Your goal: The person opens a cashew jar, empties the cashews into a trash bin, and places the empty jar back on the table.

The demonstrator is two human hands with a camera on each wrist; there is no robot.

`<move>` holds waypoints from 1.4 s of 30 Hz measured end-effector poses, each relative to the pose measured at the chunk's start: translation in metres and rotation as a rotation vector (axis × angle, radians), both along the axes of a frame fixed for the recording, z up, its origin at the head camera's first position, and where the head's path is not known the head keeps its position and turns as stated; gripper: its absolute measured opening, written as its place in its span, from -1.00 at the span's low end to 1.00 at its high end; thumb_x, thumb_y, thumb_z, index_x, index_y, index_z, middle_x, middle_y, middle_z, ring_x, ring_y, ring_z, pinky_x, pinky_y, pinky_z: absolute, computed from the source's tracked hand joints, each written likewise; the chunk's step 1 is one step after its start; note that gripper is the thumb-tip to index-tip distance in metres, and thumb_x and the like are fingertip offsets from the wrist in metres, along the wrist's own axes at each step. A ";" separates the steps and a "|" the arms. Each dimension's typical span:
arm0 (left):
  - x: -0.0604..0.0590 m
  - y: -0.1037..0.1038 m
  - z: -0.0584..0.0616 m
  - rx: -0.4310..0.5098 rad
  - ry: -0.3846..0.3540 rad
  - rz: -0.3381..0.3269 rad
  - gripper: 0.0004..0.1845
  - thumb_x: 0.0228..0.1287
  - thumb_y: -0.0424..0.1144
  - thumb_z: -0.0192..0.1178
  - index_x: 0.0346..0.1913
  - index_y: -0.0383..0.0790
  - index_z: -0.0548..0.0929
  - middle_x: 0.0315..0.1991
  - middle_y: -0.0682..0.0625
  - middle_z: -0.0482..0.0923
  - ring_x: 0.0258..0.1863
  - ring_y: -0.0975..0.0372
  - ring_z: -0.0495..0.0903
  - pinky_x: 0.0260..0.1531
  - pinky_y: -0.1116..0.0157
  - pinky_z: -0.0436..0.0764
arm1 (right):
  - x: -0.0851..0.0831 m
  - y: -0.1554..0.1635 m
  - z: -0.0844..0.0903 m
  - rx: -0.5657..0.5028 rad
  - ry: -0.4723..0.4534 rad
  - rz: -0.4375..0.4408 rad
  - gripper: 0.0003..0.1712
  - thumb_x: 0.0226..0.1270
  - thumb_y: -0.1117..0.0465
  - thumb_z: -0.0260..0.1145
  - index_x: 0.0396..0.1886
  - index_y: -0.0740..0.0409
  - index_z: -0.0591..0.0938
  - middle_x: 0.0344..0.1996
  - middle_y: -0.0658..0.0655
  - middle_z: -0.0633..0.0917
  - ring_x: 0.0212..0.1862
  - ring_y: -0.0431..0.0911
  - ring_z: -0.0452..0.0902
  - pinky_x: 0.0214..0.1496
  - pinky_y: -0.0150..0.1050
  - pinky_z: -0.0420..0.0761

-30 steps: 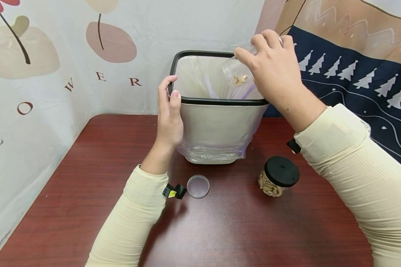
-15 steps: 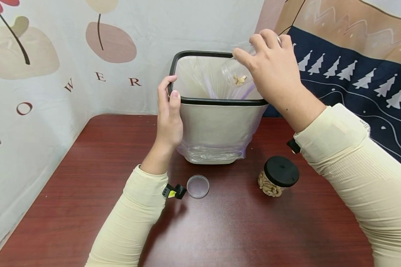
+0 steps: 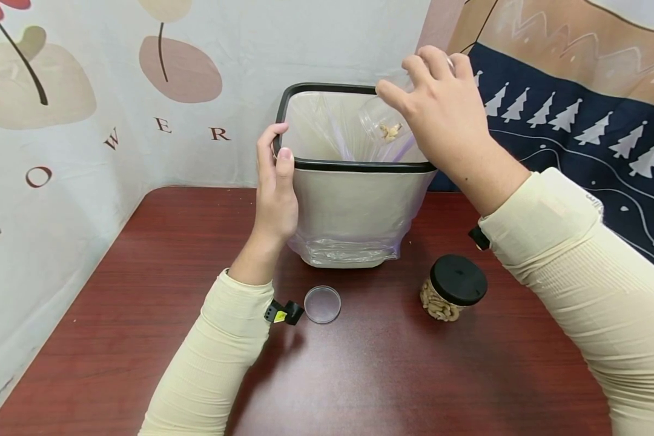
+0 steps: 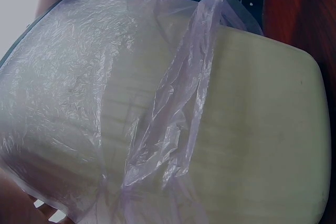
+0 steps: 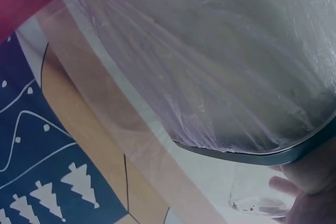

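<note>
A white trash bin (image 3: 354, 209) with a black rim and a thin purple-tinted liner (image 4: 178, 103) stands on the table. My left hand (image 3: 277, 197) holds its left side, fingers hooked at the rim and thumb on the front. Over the bin's right part, my right hand (image 3: 447, 115) grips a clear jar (image 3: 375, 116) from above. The jar tips down to the left, its mouth within the bin's opening. A few pale yellowish pieces (image 3: 390, 131) lie inside it. In the right wrist view, the jar (image 5: 257, 206) shows beyond the rim, partly hidden by it.
A clear round lid (image 3: 323, 304) lies flat in front of the bin. To its right stands a jar with a black lid (image 3: 459, 280), filled with pale curved pieces resembling cashews. Behind the reddish-brown table (image 3: 158, 290) hang a white printed cloth (image 3: 196, 157) and a navy tree-patterned cloth (image 3: 567, 133).
My right hand and the clear jar have shifted slightly left and up. The pieces in the jar have moved a little. My left hand keeps its hold on the bin.
</note>
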State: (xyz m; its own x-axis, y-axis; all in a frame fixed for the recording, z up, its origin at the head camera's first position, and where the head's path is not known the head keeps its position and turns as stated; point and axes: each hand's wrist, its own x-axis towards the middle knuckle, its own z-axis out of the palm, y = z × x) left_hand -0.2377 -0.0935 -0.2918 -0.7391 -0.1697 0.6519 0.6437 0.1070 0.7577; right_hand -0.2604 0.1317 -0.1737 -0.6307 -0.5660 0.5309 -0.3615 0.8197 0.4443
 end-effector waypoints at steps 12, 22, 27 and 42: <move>0.001 0.001 0.000 0.002 -0.008 -0.001 -0.40 0.41 0.01 -0.24 0.38 -0.25 0.27 0.36 -0.07 0.23 0.31 0.13 0.19 0.28 0.34 0.15 | 0.001 -0.001 0.003 0.093 0.008 -0.021 -0.41 0.35 0.59 0.05 0.23 -0.04 0.42 0.32 0.36 0.38 0.44 0.24 0.17 0.35 0.23 0.25; 0.001 0.000 0.003 -0.004 0.004 -0.002 -0.40 0.41 0.01 -0.24 0.38 -0.26 0.27 0.34 -0.11 0.24 0.27 0.13 0.20 0.25 0.32 0.16 | 0.003 -0.001 0.007 0.147 0.023 0.008 -0.36 0.26 0.59 0.15 0.23 -0.04 0.42 0.29 0.38 0.37 0.42 0.25 0.17 0.36 0.23 0.23; 0.002 -0.001 0.000 -0.007 0.001 -0.002 -0.40 0.41 0.01 -0.23 0.39 -0.26 0.26 0.32 -0.17 0.23 0.26 0.09 0.20 0.26 0.30 0.15 | 0.002 -0.002 0.004 0.136 0.039 0.038 -0.43 0.30 0.60 0.08 0.18 -0.01 0.45 0.25 0.36 0.39 0.40 0.24 0.19 0.33 0.21 0.25; 0.001 0.000 -0.001 0.004 0.014 -0.010 -0.40 0.41 0.00 -0.22 0.39 -0.26 0.26 0.33 -0.12 0.23 0.27 0.08 0.19 0.28 0.31 0.14 | 0.003 -0.001 0.003 0.134 0.032 -0.011 -0.41 0.32 0.59 0.08 0.23 -0.02 0.40 0.30 0.37 0.37 0.43 0.25 0.16 0.34 0.23 0.23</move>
